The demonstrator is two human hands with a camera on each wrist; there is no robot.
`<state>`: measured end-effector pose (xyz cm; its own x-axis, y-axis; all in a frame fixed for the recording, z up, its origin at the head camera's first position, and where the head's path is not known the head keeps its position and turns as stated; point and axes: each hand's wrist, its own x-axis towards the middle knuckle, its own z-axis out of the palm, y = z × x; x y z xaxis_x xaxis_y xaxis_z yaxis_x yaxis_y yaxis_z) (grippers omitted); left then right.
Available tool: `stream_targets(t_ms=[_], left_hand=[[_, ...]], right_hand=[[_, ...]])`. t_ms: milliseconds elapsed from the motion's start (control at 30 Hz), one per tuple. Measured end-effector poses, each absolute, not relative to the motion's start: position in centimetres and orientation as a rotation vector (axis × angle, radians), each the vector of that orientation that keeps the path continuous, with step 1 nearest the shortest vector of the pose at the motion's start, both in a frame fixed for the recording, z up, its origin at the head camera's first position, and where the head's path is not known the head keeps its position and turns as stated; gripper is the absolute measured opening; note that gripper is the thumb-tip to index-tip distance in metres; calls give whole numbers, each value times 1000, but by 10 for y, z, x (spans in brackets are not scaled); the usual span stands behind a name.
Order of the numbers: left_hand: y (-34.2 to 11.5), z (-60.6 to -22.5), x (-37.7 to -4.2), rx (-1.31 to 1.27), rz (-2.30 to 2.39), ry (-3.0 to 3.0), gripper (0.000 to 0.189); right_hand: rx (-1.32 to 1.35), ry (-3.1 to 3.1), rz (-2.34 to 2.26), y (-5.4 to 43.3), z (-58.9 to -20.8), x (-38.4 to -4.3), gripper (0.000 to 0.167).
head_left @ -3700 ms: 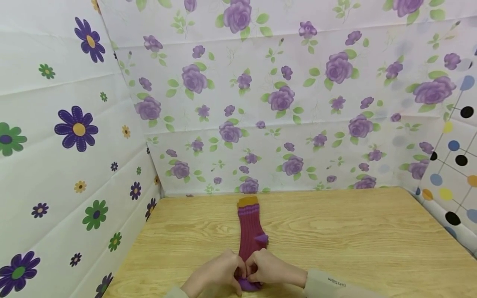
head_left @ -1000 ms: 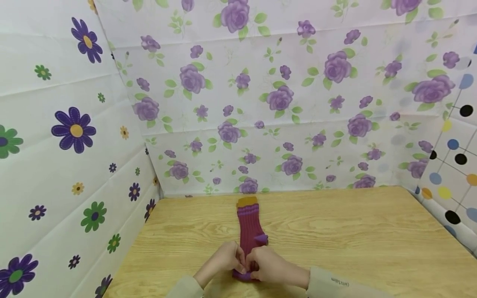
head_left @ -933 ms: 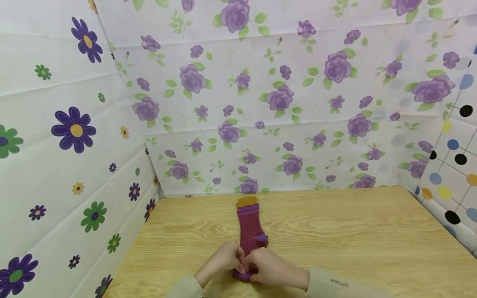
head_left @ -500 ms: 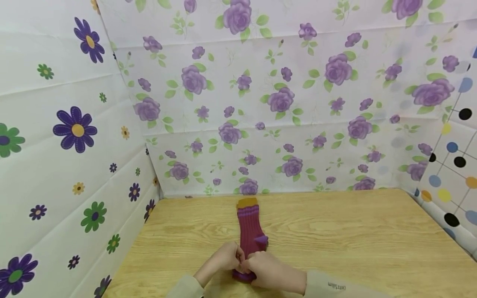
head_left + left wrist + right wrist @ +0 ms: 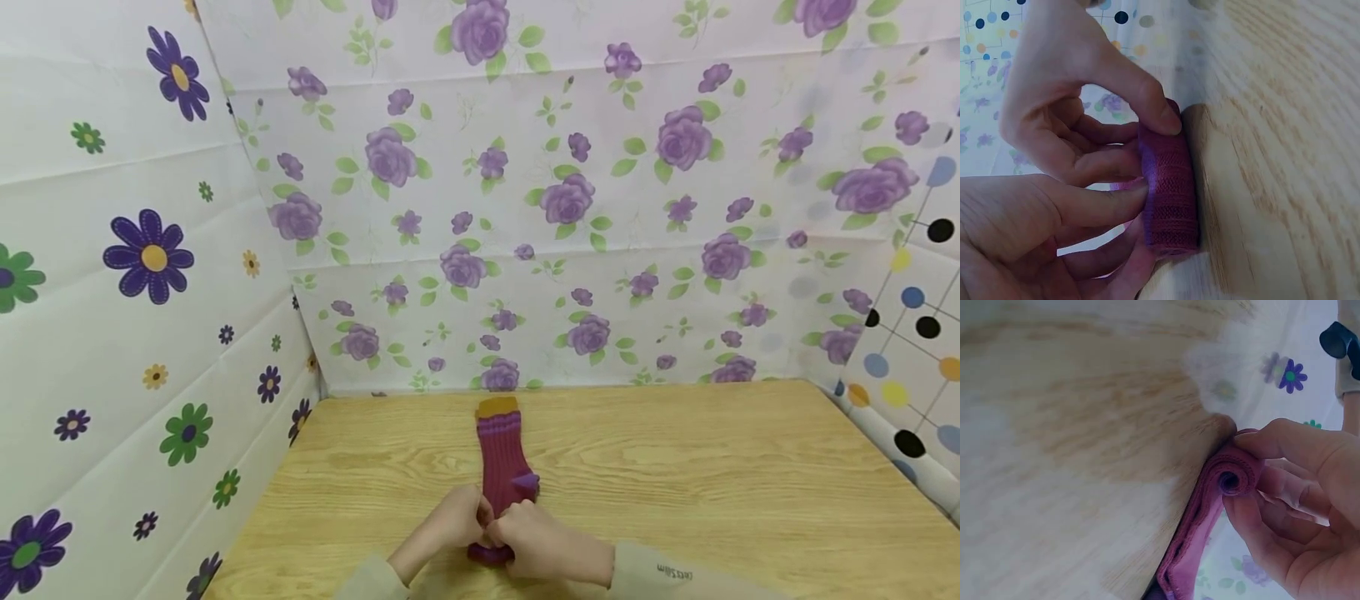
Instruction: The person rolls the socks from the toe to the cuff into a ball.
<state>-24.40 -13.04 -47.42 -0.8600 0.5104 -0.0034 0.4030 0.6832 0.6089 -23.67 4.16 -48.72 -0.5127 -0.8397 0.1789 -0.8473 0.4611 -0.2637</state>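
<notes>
A maroon ribbed sock (image 5: pixel 502 454) lies lengthwise on the wooden table, with a mustard cuff at the far end, purple stripes below it and a purple heel on the right. Its near end is coiled into a tight roll, whose spiral end (image 5: pixel 1229 481) faces the right wrist camera. My left hand (image 5: pixel 453 521) pinches the left part of the roll. At the right part, my right hand (image 5: pixel 543 542) grips it with thumb and curled fingers. In the left wrist view both hands hold the roll (image 5: pixel 1169 181) side by side. Overlapping fingers hide part of it in the head view.
The wooden tabletop (image 5: pixel 675 467) spreads to both sides of the sock. Behind it hangs a sheet with purple roses (image 5: pixel 566 200). A daisy-patterned sheet (image 5: pixel 153 258) stands along the left, and a dotted sheet (image 5: pixel 911 375) along the right.
Over these seconds the sock's near end has been rolled away from me, and its purple toe has gone inside the coil. Both hands moved slightly forward; the cuff stayed in place.
</notes>
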Motion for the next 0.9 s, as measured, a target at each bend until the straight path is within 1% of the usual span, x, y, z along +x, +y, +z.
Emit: stream_targets(t_ms=[67,200,300,533,767,900], left_hand=[[-131,-472,-243,757,915,2720,21],[-134,-468,-242,780,910,2660,11],[-137,-465,-243,801,911,2591,5],[-135,-465,-241,807,874,2600,22],[-130,-467,-237,746,848,2700,23],[-130,-466,-236,769,821,2723,20]], right_hand=[[1513,-2676,518,42,-487,-238,25],[1464,-2705,524,44,-486,-242,26],[1451,-2744,572,45,-484,-244,23],[1438,-2827,757,45,-483,-252,18],[1455,-2913,893,45,-479,-259,15],[1484,-2948,979,46,-477,-264,13]])
